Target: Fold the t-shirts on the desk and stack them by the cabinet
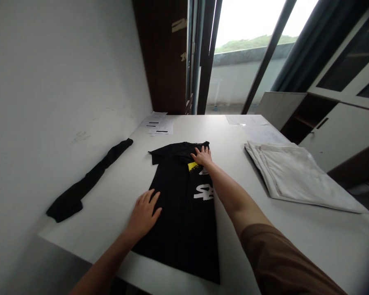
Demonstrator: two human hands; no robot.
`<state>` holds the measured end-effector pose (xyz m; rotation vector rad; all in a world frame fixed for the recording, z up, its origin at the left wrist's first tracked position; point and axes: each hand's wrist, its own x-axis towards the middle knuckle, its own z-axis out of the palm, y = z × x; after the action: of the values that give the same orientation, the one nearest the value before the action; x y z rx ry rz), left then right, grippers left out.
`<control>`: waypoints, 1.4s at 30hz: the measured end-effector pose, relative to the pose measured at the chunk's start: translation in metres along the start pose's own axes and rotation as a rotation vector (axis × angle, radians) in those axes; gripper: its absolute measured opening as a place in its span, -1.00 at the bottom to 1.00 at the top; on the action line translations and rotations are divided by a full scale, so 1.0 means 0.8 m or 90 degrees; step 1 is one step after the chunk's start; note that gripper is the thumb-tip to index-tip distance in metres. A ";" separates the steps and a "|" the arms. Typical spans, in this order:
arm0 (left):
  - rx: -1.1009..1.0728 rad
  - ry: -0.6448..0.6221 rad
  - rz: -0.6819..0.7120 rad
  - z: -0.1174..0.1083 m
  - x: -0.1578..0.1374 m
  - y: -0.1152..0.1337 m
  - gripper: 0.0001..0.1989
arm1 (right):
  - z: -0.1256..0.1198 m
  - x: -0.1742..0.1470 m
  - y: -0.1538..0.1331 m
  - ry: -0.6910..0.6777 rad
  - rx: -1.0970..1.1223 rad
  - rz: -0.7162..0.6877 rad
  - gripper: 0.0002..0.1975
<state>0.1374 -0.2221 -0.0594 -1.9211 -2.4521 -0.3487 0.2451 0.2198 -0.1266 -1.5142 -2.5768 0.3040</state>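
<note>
While a black shirt (175,221) lies on the desk (224,133), right hand (202,155) atop, left hand (144,214) at its edge, fingers (155,198) splayed, released

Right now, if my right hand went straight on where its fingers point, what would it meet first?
Probably the far edge of the black shirt, as your right hand appears to rest near it; beyond lies the white tabletop. Depth is hard to judge.

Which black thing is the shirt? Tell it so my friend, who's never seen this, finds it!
Find the white table. On its near half lies a black shirt, the right hand on its far end. Unlike the long, narrow black cloth by the wall, it's wide, with white markings and a yellow patch.
</note>
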 end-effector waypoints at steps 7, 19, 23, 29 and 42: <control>0.053 0.066 -0.148 0.011 -0.052 -0.012 -0.51 | -0.016 -0.014 -0.063 0.094 0.010 0.053 -0.42; -0.057 0.133 -0.261 0.021 -0.053 -0.011 -0.60 | 0.014 -0.059 -0.304 0.020 0.135 -0.210 -0.45; -0.079 0.120 -0.313 0.021 -0.060 -0.011 -0.58 | 0.026 -0.057 -0.309 0.024 0.121 -0.153 -0.55; -0.078 0.091 -0.313 0.020 -0.070 -0.002 -0.55 | 0.016 -0.030 -0.287 -0.046 0.242 -0.112 -0.60; -0.183 -0.050 0.013 -0.020 -0.050 0.100 -0.47 | -0.055 0.039 -0.135 0.117 0.823 0.073 -0.55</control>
<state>0.2219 -0.2454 -0.0361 -2.0988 -2.5488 -0.6719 0.1483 0.2006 -0.0573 -1.0297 -1.4628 1.3890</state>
